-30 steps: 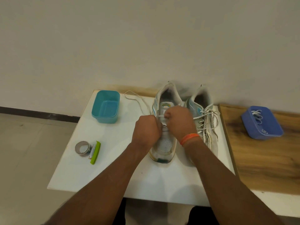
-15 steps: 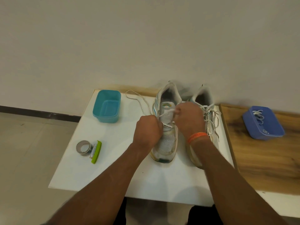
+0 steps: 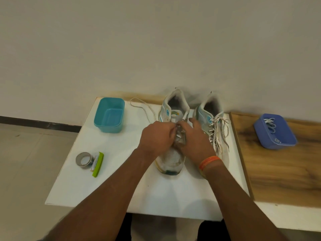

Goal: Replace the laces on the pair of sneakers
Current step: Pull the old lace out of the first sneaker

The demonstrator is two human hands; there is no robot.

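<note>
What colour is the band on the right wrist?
Orange; the wristband shows clearly in the head view.

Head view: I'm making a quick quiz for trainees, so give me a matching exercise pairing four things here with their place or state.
Things:
1. teal tub
2. blue tub
3. tape roll
4. right-hand sneaker

Places or states:
A. holds white laces, on the wooden surface
B. still laced
C. holds nothing, at the white table's far left
D. beside a green strip, at the table's left edge

Pairs: 1-C, 2-A, 3-D, 4-B
</note>
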